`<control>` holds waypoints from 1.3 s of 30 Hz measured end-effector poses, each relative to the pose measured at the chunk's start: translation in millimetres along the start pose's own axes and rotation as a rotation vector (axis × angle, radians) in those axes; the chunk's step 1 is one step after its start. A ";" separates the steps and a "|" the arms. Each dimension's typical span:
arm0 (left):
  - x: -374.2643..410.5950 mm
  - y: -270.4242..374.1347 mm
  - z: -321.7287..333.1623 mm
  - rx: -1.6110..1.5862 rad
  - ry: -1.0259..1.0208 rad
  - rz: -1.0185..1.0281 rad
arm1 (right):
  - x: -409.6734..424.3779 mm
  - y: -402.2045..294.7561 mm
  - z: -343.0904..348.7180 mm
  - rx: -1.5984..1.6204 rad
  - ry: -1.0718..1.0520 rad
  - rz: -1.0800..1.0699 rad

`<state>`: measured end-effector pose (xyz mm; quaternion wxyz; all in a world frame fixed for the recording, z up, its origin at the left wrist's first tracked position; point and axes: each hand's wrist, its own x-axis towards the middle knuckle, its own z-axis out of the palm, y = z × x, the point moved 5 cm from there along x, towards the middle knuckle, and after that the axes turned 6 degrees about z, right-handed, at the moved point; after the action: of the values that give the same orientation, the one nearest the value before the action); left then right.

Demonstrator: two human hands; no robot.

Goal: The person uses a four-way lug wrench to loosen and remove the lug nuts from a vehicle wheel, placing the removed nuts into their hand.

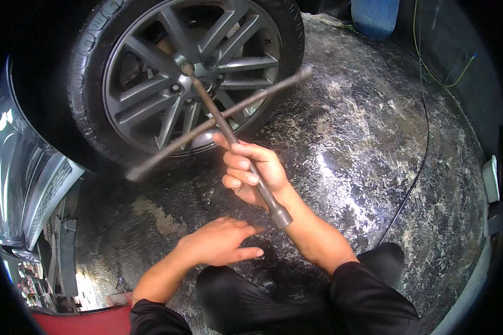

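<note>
My right hand [255, 169] is wrapped around one arm of a four-way lug wrench [219, 118]. The far socket of the wrench sits at a lug position near the hub of the grey alloy wheel [144, 90], and the near socket points back towards my forearm. The cross arms look blurred at their ends. Several lug nuts show around the hub. A black tire [81, 92] surrounds the wheel. My left hand [218, 243] hovers above my knee with fingers apart and nothing in it, below the wrench and not touching it.
The car's bumper [21, 167] curves along the left side. A blue plastic container [375, 19] stands at the far right, by a dark wall with a yellow-green hose [448, 85]. A black cable [423, 159] crosses the worn floor [360, 125]. A red object [84, 322] lies lower left.
</note>
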<state>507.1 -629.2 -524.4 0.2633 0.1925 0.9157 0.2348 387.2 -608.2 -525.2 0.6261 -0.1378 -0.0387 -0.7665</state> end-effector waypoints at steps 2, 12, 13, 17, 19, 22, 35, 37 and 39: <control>-22.4 39.6 -39.6 0.076 0.196 0.149 | 3.2 1.9 -1.7 0.028 0.046 -0.014; 50.3 105.4 -155.7 0.930 0.502 0.134 | 5.8 0.2 -10.9 -0.197 0.020 -0.321; 59.3 97.9 -169.0 1.233 0.438 -0.021 | 10.0 -4.1 -12.1 -0.196 -0.013 -0.204; 31.1 105.6 -244.7 1.492 0.311 -0.171 | 4.2 -6.6 -12.9 -0.028 0.165 -0.018; 25.3 97.4 -242.6 1.654 0.448 -0.177 | 0.1 -12.3 -10.4 -0.074 0.190 -0.022; -32.9 82.8 -236.8 1.822 0.820 -0.329 | 5.8 -2.5 -4.5 -0.014 0.207 -0.007; -150.4 -106.6 191.3 -0.065 -0.291 -1.085 | 13.4 -17.8 2.0 -0.037 0.194 -0.026; -139.3 -105.5 210.9 -0.102 -0.321 -1.006 | 5.9 -20.8 -3.5 -0.016 0.173 -0.045; -161.5 -126.2 245.7 -0.089 -0.307 -0.981 | 12.2 -13.0 0.7 -0.034 0.175 -0.046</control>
<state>746.1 -728.3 -712.6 0.4819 -0.2387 0.8381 0.0915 372.5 -616.8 -519.9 0.6067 -0.0799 0.0263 -0.7905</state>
